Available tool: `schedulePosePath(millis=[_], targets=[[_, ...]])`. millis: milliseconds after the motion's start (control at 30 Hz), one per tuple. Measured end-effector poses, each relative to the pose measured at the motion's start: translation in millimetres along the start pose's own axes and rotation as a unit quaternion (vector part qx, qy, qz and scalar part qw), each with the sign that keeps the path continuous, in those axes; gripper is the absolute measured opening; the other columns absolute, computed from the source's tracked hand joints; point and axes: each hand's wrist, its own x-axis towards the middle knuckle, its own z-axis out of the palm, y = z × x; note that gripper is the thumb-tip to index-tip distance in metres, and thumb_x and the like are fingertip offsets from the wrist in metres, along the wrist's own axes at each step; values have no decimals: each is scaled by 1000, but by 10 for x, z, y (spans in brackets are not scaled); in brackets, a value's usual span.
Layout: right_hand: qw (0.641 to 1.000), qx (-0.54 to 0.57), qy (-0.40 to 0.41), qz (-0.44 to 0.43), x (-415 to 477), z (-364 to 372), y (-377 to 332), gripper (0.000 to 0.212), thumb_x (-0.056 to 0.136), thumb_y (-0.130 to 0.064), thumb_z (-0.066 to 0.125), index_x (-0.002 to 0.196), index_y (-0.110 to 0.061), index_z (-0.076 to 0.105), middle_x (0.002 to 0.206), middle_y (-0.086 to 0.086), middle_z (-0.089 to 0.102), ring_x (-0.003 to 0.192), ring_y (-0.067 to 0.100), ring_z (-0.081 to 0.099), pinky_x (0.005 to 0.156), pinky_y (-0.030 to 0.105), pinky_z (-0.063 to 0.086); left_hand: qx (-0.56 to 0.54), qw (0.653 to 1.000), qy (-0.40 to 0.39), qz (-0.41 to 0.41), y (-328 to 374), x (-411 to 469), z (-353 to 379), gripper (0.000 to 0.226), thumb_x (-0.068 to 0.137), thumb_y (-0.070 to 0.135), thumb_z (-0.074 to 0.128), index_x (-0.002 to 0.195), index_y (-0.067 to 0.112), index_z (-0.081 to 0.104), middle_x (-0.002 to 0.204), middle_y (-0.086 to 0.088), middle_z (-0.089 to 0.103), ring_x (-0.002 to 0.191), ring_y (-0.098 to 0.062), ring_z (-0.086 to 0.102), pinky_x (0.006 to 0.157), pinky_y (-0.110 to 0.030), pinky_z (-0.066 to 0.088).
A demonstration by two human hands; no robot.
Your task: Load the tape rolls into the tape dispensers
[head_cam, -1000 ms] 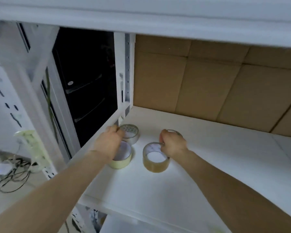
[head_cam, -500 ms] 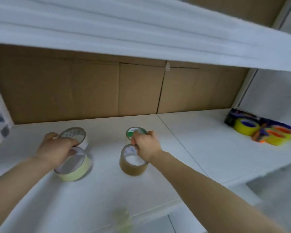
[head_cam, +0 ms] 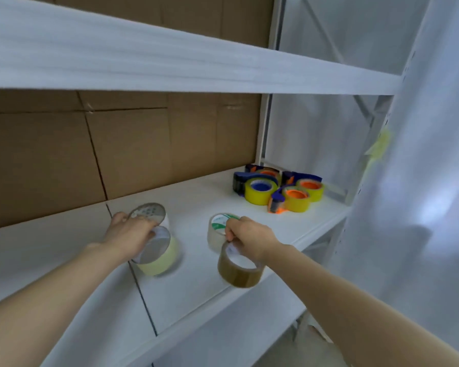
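holding stock at the white shelf point(head_cam: 196, 298) front: left hand point(head_cam: 129, 234) curled over the pale yellow tape roll point(head_cam: 162, 262), right hand point(head_cam: 249, 238) pinching the brown tape roll point(head_cam: 239, 272) by its rim; tape dispensers point(head_cam: 276, 190) lie well apart rightward, nearer the right hand.

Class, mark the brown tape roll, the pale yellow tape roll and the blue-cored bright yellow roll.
brown tape roll point(head_cam: 236, 276): head view, side wall.
pale yellow tape roll point(head_cam: 164, 262): head view, side wall.
blue-cored bright yellow roll point(head_cam: 257, 197): head view, side wall.
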Motion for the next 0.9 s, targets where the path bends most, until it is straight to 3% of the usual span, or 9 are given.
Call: schedulePosePath(millis=[67, 167, 267, 400, 533, 700, 800, 900], targets=[[1000, -2, -4, 5, 93, -37, 308, 15, 89, -20, 53, 104, -18, 50, 117, 11, 49, 105, 31, 51, 76, 30, 37, 22, 999, -28, -4, 228, 255, 21, 24, 94, 20, 39, 116, 25, 49, 130, 1, 55, 123, -16, 49, 98, -30, 27], [1000, -7, -3, 6, 320, -84, 692, 13, 88, -16, 52, 99, -19, 48, 114, 12, 50, 102, 31, 51, 72, 30, 34, 43, 997, -57, 4, 489, 621, -7, 48, 83, 15, 55, 129, 23, 41, 138, 2, 47, 131, -15, 42, 100, -29, 29], [999, -29, -17, 10, 594, -103, 1003, 18, 87, -13, 52, 104, -16, 48, 114, 14, 50, 102, 32, 52, 72, 32, 35, 51, 997, -50, 9, 706, 995, -16, 55, 85, 15, 55, 136, 24, 36, 145, 1, 41, 136, -15, 36, 104, -28, 28], [998, -52, -45, 10, 930, -123, 1256, 27, 88, -14, 52, 115, -11, 48, 121, 17, 49, 108, 36, 52, 77, 36, 40, 49, 998, -26, 7, 932, 1524, 77, 48, 95, 19, 39, 141, 27, 30, 151, 0, 33, 139, -16, 30, 108, -27, 24], [991, -88, -92, -36, 1068, -124, 1415, 31, 90, -12, 53, 120, -8, 48, 123, 17, 49, 111, 34, 51, 84, 38, 44, 62, 997, -37, 8, 1088, 1917, 154, 43, 98, 22, 36, 139, 30, 33, 150, 2, 35, 138, -15, 33, 107, -28, 25], [986, -79, -109, -100, 1219, -307, 1617, 34, 87, -17, 59, 120, -11, 53, 118, 10, 57, 107, 27, 54, 70, 31, 41, 74, 995, -72, 9, 1295, 2254, 201, 46, 99, 27, 34, 145, 31, 28, 154, 1, 28, 141, -18, 28, 110, -27, 23], [984, -68, -116, -118, 1285, -426, 1741, 28, 87, -15, 53, 114, -7, 56, 112, 12, 62, 101, 28, 57, 80, 35, 51, 39, 997, -65, -1, 1450, 2359, 228, 46, 98, 28, 38, 143, 35, 31, 153, 3, 30, 137, -20, 33, 108, -25, 26], [989, -11, -96, -113, 1311, -494, 1913, 26, 88, -11, 48, 112, -11, 59, 114, 10, 62, 105, 28, 56, 88, 41, 51, 22, 998, -65, -8, 1568, 2426, 254, 39, 93, 34, 43, 131, 44, 43, 141, 4, 48, 124, -19, 47, 97, -26, 33]])
